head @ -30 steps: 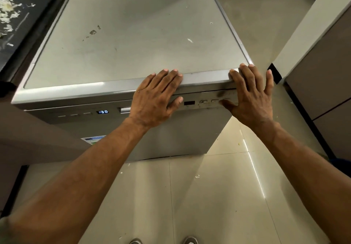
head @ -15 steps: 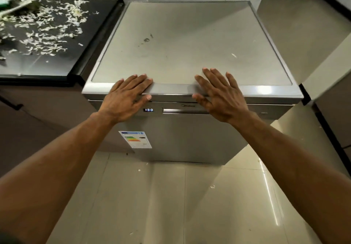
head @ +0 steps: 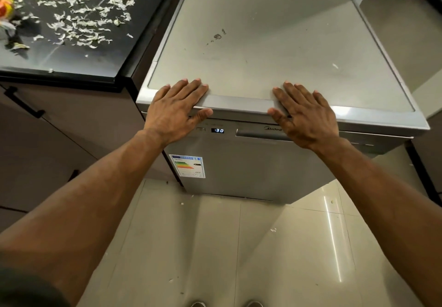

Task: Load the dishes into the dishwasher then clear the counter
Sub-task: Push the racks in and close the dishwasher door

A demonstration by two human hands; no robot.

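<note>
Both grips flat on the shut dishwasher; the bench is not yet cleared.

The person's left grip [head: 172, 113] and right grip [head: 308, 120] lie spread, fingers straight, on the near front edge of the dishwasher [head: 263, 43] top, thumbs down over the lip, holding nothing. The door is closed and a small display [head: 217, 130] glows beside the handle recess [head: 258, 135], so I'd judge the loading is over; no dishes are in sight. What's left is the black bench [head: 83, 65] on the left, right against the machine's side. Pale scraps [head: 79, 14] litter its far part, with a yellow-orange wrapper [head: 4, 2] at its far left edge. A few bits dot the floor tiles [head: 191, 247] too.
</note>
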